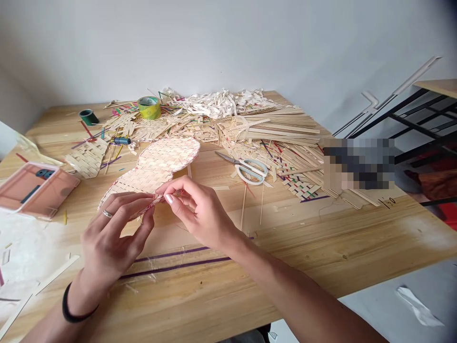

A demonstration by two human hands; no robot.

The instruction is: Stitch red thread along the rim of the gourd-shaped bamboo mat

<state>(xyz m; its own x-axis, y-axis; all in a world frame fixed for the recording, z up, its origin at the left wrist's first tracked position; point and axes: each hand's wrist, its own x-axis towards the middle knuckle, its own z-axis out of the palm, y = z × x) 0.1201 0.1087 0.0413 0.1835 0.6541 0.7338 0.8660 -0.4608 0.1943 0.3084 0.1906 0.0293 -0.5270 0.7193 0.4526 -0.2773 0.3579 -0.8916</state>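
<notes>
A pale woven bamboo piece [167,155], shaped like a gourd with two rounded lobes, is held above the wooden table [285,247]. Reddish thread or edging runs along its rim. My left hand [116,228] is closed on the near edge, thumb below and fingers on top, with a ring on one finger. Right beside it, my right hand [200,209] pinches at the same edge, its thumb and forefinger together. Whether a thread or needle is between those fingertips is too small to make out. Scissors [250,169] with white handles lie beyond my right hand.
Bamboo strips [274,131] and white ribbon [224,102] heap up at the back. Yellow tape [149,108], a green spool [89,117] and a pink box [39,190] stand to the left. Two purple strips [178,267] lie near the front. A black metal frame [410,128] stands at right.
</notes>
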